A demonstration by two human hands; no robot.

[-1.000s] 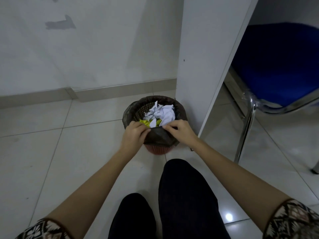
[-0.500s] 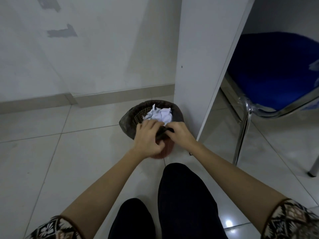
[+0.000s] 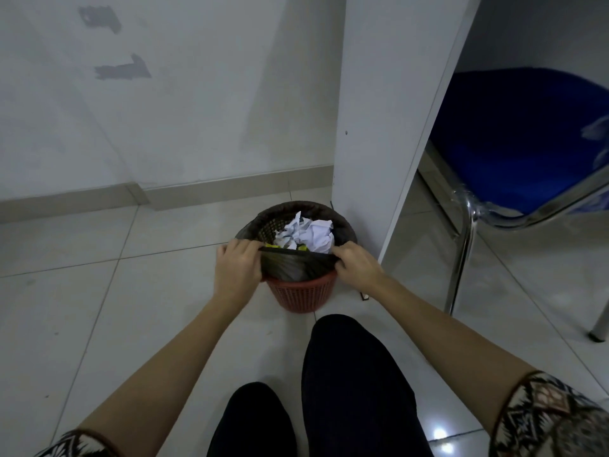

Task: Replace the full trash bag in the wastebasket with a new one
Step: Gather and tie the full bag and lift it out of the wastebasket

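Note:
A small red mesh wastebasket stands on the tiled floor beside a white panel. A dark trash bag lines it, its edge folded over the rim, and crumpled white paper with yellow scraps fills it. My left hand grips the bag's near edge on the left side. My right hand grips the same edge on the right side. The bag's near edge is stretched taut and straight between both hands, lifted off the rim.
A white desk side panel rises just right of the basket. Behind it stands a blue chair with chrome legs. A white wall with a skirting board runs behind. My dark-trousered knees are below the basket.
My hands were close together at the bag's near edge; now they have spread apart to the left and right, pulling that edge taut. More of the red basket shows.

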